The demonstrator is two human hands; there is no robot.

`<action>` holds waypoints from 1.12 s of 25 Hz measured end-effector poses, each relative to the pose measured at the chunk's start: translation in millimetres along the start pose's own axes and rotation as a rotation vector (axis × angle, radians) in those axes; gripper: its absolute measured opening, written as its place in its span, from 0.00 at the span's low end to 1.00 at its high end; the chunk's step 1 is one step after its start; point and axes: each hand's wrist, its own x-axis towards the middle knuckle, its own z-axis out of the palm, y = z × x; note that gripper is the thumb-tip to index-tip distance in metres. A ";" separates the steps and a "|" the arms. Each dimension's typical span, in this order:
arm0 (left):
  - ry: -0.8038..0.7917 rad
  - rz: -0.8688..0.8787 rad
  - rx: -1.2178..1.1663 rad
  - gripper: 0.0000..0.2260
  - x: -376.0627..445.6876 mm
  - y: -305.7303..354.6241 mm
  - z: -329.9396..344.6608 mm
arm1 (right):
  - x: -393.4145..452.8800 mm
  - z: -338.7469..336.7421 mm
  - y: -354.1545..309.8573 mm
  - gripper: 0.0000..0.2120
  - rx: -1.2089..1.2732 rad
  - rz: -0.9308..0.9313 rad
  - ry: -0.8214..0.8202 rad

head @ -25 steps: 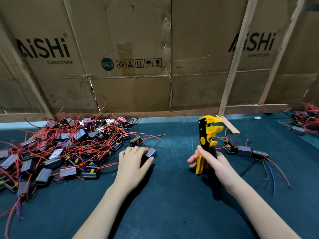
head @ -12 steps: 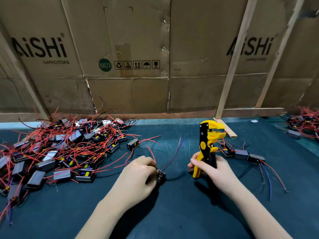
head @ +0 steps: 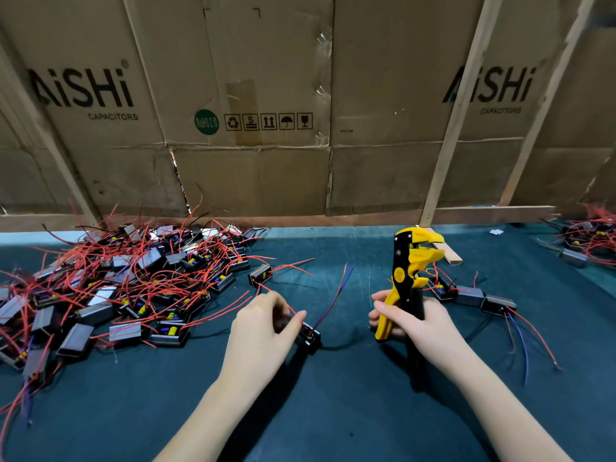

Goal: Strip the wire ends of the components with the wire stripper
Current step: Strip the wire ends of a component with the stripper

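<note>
My left hand (head: 263,328) grips a small black box component (head: 308,335) low over the green mat. Its red and blue wires (head: 336,296) stick up and to the right. A little to the right, my right hand (head: 411,323) holds the yellow and black wire stripper (head: 408,278) upright by its handles, jaws at the top pointing right. The wire tips are apart from the jaws.
A big pile of black components with red wires (head: 126,288) covers the left of the green mat (head: 333,411). Three components (head: 473,296) lie behind the stripper at right. Another pile (head: 590,241) sits far right. A cardboard wall (head: 266,111) and wooden slats (head: 460,105) close the back.
My left hand took a component from the pile's edge and brought it toward the middle, its wires now standing up. The stripper stayed upright in my right hand.
</note>
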 end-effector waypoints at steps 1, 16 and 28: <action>-0.016 -0.057 -0.041 0.12 -1.2 1.8 2.0 | 0.2 0.2 0.2 0.08 -0.024 -0.001 -0.006; -0.313 -0.154 -0.640 0.09 -2.4 2.9 12.9 | -10.2 6.9 -5.1 0.12 -0.185 0.005 -0.148; -0.347 -0.089 -0.519 0.07 0.0 -1.0 11.6 | -2.0 -0.3 3.3 0.18 -0.531 -0.225 0.398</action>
